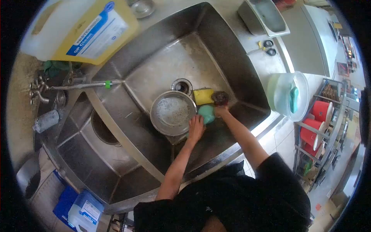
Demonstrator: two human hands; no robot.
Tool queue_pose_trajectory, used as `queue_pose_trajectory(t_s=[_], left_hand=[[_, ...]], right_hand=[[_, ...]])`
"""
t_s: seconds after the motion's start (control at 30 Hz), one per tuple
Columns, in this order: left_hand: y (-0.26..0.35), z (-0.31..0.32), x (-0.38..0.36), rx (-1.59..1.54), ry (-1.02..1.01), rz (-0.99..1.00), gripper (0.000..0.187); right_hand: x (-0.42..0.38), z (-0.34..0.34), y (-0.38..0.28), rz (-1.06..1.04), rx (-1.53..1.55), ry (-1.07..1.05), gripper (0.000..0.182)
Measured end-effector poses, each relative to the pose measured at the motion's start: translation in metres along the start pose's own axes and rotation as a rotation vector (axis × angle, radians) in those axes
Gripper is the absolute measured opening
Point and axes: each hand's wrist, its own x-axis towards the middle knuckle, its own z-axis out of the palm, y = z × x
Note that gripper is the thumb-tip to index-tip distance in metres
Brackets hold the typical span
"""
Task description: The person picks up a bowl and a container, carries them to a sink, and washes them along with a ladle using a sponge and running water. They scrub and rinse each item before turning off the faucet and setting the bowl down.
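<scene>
A round metal pan (173,113) with foamy water stands in the sink (189,48), beside the drain (181,87). Next to its right rim, my left hand (196,128) has its fingers curled against a green rounded item (207,113), whose kind I cannot make out. My right hand (221,111) is closed on the other side of that item, its fingers partly hidden. Just beyond it, a dark, reddish-brown rounded thing (220,98) touches or nearly touches this hand. A yellow sponge (203,96) lies between that thing and the pan.
A faucet spout (87,86) reaches over the divider from the left. A second basin (92,154) holds a large round pot (101,129). Around the rim stand a yellow cleaner jug (98,33), a metal container (264,17) and a clear tub (284,94).
</scene>
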Motion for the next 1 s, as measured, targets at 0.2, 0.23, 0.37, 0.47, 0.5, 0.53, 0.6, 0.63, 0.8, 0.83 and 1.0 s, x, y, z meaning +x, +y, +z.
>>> queue_pose_trajectory(t_s=[0.2, 0.23, 0.37, 0.47, 0.5, 0.53, 0.6, 0.63, 0.8, 0.83, 1.0], left_hand=[[-0.006, -0.003, -0.024, -0.595, 0.215, -0.328, 0.032], [-0.010, -0.004, -0.023, -0.776, 0.249, -0.450, 0.029], [-0.028, -0.045, -0.009, -1.665, 0.457, -0.746, 0.020], [-0.048, -0.066, -0.007, -2.024, 0.558, -0.581, 0.016], [-0.050, -0.074, -0.009, -1.950, 0.569, -0.577, 0.016], [-0.053, -0.081, -0.013, -1.873, 0.582, -0.575, 0.017], [-0.063, -0.088, -0.021, -1.851, 0.559, -0.626, 0.019], [-0.066, -0.096, -0.021, -1.843, 0.570, -0.630, 0.018], [-0.059, -0.111, -0.027, -1.814, 0.703, -0.745, 0.015], [-0.058, -0.113, -0.029, -1.806, 0.735, -0.800, 0.014], [-0.068, -0.107, -0.036, -1.822, 0.741, -0.712, 0.014]], right_hand=[[0.059, 0.064, 0.003, -0.131, 0.370, 0.675, 0.024], [0.058, 0.059, 0.001, -0.165, 0.447, 0.559, 0.024], [0.053, 0.036, -0.009, -0.268, 0.825, 0.450, 0.031], [0.007, 0.020, -0.034, -0.227, 0.539, 0.513, 0.040], [0.003, 0.026, -0.042, -0.240, 0.358, 0.644, 0.042], [0.015, 0.040, -0.050, -0.254, 0.297, 0.715, 0.041], [0.063, 0.067, -0.055, -0.274, 0.485, 0.721, 0.041], [0.078, 0.074, -0.055, -0.277, 0.594, 0.722, 0.041], [0.086, 0.091, -0.056, -0.224, 0.648, 0.694, 0.038], [0.098, 0.103, -0.058, -0.297, 0.690, 0.736, 0.037], [0.115, 0.117, -0.092, 0.017, 0.689, 0.304, 0.039]])
